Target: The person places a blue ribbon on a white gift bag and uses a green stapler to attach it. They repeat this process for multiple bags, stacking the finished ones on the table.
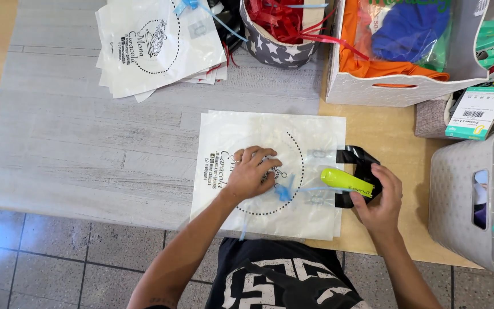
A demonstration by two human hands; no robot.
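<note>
A white plastic bag (270, 131) with a dotted round print lies flat at the table's near edge. My left hand (251, 171) presses down on its middle, fingers spread. A blue ribbon bow (285, 191) lies on the bag just right of that hand. My right hand (379, 197) grips a yellow-green stapler (345, 180) whose nose points left over the bag's right edge. A black handle (357, 155) sticks out of the bag's right side, under the stapler.
A stack of the same white bags (155, 46) lies at the back. Behind stand a star-patterned bin with red ribbon (278, 51), a white box with orange and blue cloth (395, 86), and at right a grey basket (458, 194) and a small teal-and-white box (475, 111).
</note>
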